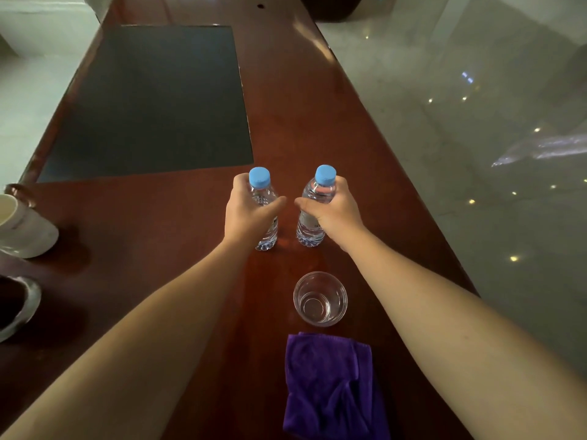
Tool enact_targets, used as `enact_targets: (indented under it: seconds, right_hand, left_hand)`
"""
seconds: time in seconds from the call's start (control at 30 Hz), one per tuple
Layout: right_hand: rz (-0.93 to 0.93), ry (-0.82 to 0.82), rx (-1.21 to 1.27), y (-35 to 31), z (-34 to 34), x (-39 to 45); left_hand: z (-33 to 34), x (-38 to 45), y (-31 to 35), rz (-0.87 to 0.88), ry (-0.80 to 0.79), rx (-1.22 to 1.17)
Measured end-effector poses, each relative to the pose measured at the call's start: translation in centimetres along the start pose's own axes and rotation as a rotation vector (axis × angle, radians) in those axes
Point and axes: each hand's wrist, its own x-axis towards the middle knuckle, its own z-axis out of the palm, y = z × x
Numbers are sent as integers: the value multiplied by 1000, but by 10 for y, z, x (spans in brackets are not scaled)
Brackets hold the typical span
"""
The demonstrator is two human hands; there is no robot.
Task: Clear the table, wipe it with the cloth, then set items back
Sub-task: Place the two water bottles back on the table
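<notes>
A long reddish-brown wooden table [197, 236] runs away from the camera over a pale glossy floor [476, 106] that falls away along its right edge. Take the clear glass [320, 298] as the landmark: it stands upright near the table's right side, and whether it holds anything cannot be told.

Just beyond the glass, two clear water bottles with blue caps stand side by side, close but apart. The left hand [246, 211] grips the left bottle [265, 211], fingers and thumb curled round its upper body; the right hand [333, 212] grips the right bottle [314, 214] the same way. Both bottles look filled with water and their bases seem to rest on the wood.

Just nearer than the glass lies the purple cloth [333, 385], crumpled, close to the right edge.

Far left of the glass, at the table's left edge, sit a white cup [25, 227] and, nearer the camera, a dark bowl-like dish [16, 306], contents unclear. Beyond the bottles and to the left, a dark flat mat [152, 103] covers much of the far surface; bare wood lies between it and the glass.
</notes>
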Motion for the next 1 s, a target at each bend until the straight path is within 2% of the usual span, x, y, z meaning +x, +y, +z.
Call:
enact_targets:
  seconds: [0.2,0.3,0.37,0.5,0.67,0.8,1.0]
  right_hand:
    - [59,-68,-47,-13,-8,-3]
    - [78,-65,-83,-23,-17,-9]
    - [68,-31,-108,-31,-22,-16]
    - [-52,62,-352,-48,-36,-35]
    - [-222,78,-671,-72,-53,-59]
    - [-303,62,-803,-89,-60,-70]
    - [-363,40,-815,-116,-52,-71]
  left_hand:
    - [-18,-3,12,15,-110,102]
    - [-31,-8,27,36,-88,194]
    - [-38,-17,39,78,-44,362]
    - [-53,-37,67,179,82,765]
    - [-74,-54,100,298,65,1107]
    - [-88,-62,121,309,46,1237]
    - [-113,-72,126,307,71,1315]
